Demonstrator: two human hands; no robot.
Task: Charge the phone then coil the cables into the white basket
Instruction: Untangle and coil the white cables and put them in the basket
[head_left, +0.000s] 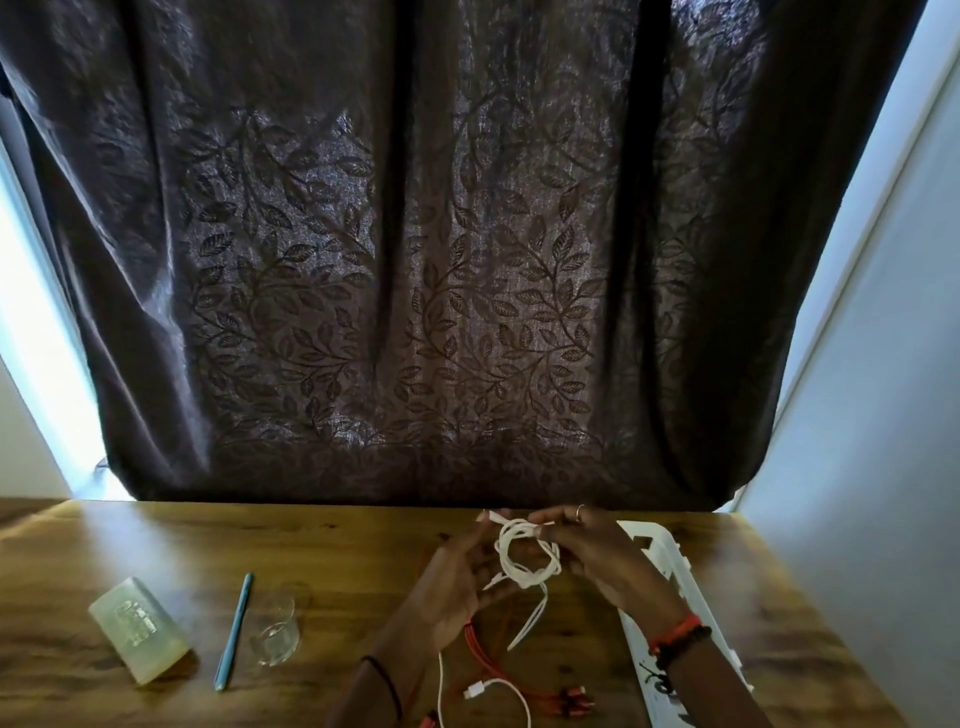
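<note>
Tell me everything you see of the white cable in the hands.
The white cable is thin, smooth and rubbery-looking, wound into a small round coil of several loops. It is held above the wooden table between the left hand and the right hand, whose fingers grip it. A loose tail hangs down from the coil.

Dim, backlit scene: daylight leaks around the dark curtain (405, 260), glaring at left and sheening the counter (156, 545); wide-angle edges bend.
</note>
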